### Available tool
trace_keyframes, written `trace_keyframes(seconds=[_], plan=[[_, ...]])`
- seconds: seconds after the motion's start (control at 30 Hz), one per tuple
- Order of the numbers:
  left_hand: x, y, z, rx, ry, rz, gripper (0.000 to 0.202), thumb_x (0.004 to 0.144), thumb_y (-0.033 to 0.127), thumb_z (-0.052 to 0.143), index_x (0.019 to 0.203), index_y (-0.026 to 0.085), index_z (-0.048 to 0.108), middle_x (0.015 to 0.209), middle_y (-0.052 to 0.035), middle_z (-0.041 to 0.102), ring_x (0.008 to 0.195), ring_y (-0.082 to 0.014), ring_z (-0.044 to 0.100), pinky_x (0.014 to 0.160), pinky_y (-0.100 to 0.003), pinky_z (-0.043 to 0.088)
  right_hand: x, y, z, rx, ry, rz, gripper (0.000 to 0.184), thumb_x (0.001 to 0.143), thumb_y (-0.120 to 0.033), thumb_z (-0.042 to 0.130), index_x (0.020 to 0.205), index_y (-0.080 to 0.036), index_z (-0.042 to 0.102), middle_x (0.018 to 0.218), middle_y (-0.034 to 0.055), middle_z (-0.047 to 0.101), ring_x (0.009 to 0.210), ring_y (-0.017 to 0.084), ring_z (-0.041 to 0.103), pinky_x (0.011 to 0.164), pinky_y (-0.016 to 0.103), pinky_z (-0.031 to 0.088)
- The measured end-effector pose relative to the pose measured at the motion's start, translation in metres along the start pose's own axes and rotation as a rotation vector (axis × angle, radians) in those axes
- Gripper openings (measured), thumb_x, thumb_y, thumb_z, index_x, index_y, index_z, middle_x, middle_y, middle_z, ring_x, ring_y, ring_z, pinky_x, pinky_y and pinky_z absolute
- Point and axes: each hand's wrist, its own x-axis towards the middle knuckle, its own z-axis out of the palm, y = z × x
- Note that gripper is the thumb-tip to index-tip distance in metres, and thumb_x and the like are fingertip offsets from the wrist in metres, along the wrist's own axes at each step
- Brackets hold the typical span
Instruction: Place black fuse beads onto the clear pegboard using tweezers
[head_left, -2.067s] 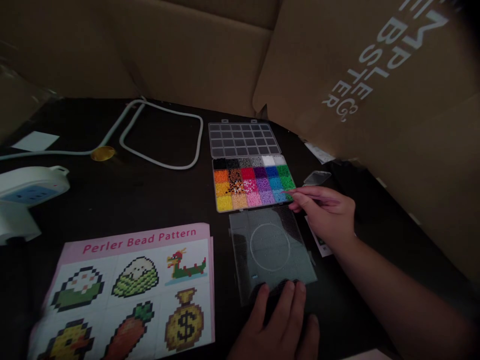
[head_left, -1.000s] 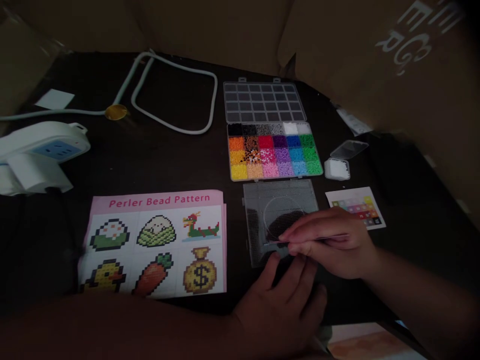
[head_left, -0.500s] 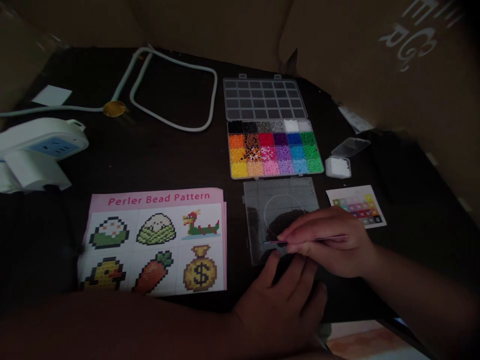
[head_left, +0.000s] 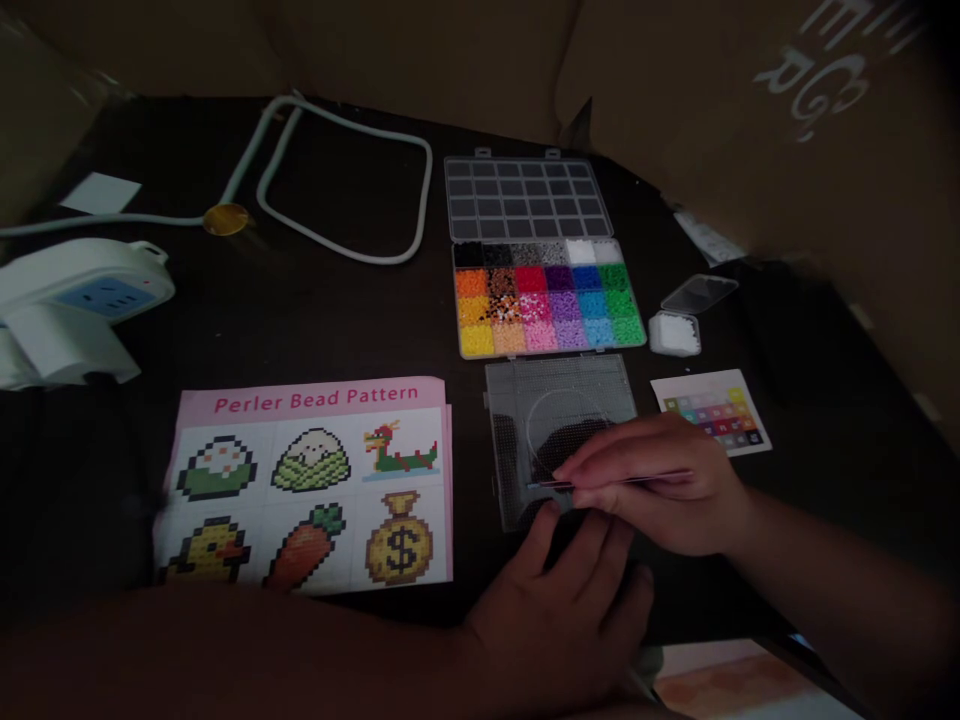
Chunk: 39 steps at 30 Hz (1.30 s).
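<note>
The thin tool [head_left: 561, 485] is pinkish, the beads [head_left: 561, 306] many-coloured (yellow to black).

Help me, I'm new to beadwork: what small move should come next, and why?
Probably relax the right-hand grip so the tweezers open: their tips appear low over the clear pegboard, by what look like tiny bluish beads, while the left fingers lie at its near edge.

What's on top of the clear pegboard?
Over the pegboard, the right hand holds a thin pink tool; the left hand overlaps the board's near edge. Together they hide the near right corner; anything there is hidden.
</note>
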Motion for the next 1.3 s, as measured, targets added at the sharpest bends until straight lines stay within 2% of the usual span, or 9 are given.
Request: trace_keyframes(seconds=[0.4, 0.7, 0.8, 0.87, 0.97, 1.07, 1.13, 1.3], plan=[[0.000, 0.000, 0.000, 0.002, -0.010, -0.003, 0.033, 0.097, 0.034, 0.049, 0.124, 0.026, 0.065, 0.130, -0.0085, 0.064, 0.121, -0.0281, 0.056, 0.103, -0.052, 0.032, -0.001, 0.000, -0.001, 0.003, 0.004, 0.009, 0.012, 0.081, -0.007, 0.071, 0.087, -0.016, 0.077, 0.085, 0.0074, 0.077, 0.074, 0.014, 0.075, 0.065, 0.020, 0.062], [0.000, -0.001, -0.001, -0.010, 0.004, -0.006, 0.032, 0.097, 0.035, 0.050, 0.123, 0.025, 0.065, 0.131, -0.0109, 0.064, 0.124, -0.0288, 0.055, 0.110, -0.055, 0.023, 0.001, -0.001, -0.003, 0.034, 0.034, 0.016, 0.016, 0.079, -0.007, 0.073, 0.090, -0.019, 0.077, 0.084, 0.0063, 0.078, 0.073, 0.016, 0.075, 0.063, 0.022, 0.063], [0.001, -0.002, -0.003, 0.009, -0.035, 0.016, 0.034, 0.098, 0.036, 0.048, 0.126, 0.024, 0.063, 0.135, -0.0133, 0.061, 0.129, -0.0295, 0.052, 0.113, -0.057, 0.016, 0.004, -0.003, -0.006, 0.047, 0.150, 0.057, 0.020, 0.077, -0.007, 0.075, 0.089, -0.022, 0.078, 0.084, 0.0038, 0.078, 0.071, 0.016, 0.075, 0.062, 0.023, 0.063], [0.001, -0.003, -0.003, 0.027, -0.054, 0.032, 0.035, 0.098, 0.036, 0.047, 0.128, 0.024, 0.061, 0.138, -0.0147, 0.058, 0.130, -0.0295, 0.050, 0.114, -0.058, 0.012, 0.008, -0.002, -0.011, 0.005, 0.326, 0.120, 0.018, 0.077, -0.009, 0.076, 0.087, -0.024, 0.078, 0.085, 0.0018, 0.078, 0.067, 0.014, 0.074, 0.062, 0.022, 0.064], [0.001, -0.005, 0.000, 0.060, -0.015, 0.044, 0.033, 0.097, 0.036, 0.050, 0.126, 0.024, 0.061, 0.136, -0.0151, 0.059, 0.129, -0.0287, 0.052, 0.115, -0.058, 0.012, 0.015, 0.004, -0.021, -0.100, 0.637, 0.202, 0.013, 0.079, -0.013, 0.076, 0.084, -0.025, 0.078, 0.084, 0.0003, 0.078, 0.063, 0.012, 0.073, 0.061, 0.022, 0.063], [0.002, -0.007, 0.005, 0.094, 0.055, 0.054, 0.029, 0.096, 0.034, 0.051, 0.121, 0.023, 0.063, 0.128, -0.0134, 0.065, 0.124, -0.0270, 0.055, 0.116, -0.057, 0.012, 0.022, 0.015, -0.032, -0.148, 0.821, 0.237, 0.008, 0.079, -0.019, 0.077, 0.083, -0.025, 0.078, 0.077, 0.0005, 0.077, 0.062, 0.013, 0.072, 0.058, 0.023, 0.063], [0.002, -0.009, 0.007, 0.105, 0.085, 0.059, 0.027, 0.097, 0.033, 0.050, 0.118, 0.023, 0.064, 0.124, -0.0121, 0.067, 0.122, -0.0258, 0.056, 0.117, -0.057, 0.012, 0.024, 0.022, -0.036, -0.154, 0.840, 0.259, 0.005, 0.079, -0.022, 0.077, 0.083, -0.025, 0.078, 0.075, 0.0009, 0.076, 0.061, 0.014, 0.072, 0.057, 0.023, 0.063], [0.004, -0.012, 0.008, 0.119, 0.091, 0.067, 0.025, 0.097, 0.032, 0.050, 0.116, 0.025, 0.063, 0.121, -0.0108, 0.069, 0.120, -0.0248, 0.057, 0.117, -0.057, 0.008, 0.026, 0.028, -0.036, -0.160, 0.787, 0.313, 0.004, 0.079, -0.025, 0.077, 0.082, -0.023, 0.078, 0.070, 0.0020, 0.075, 0.059, 0.015, 0.071, 0.056, 0.025, 0.064]])
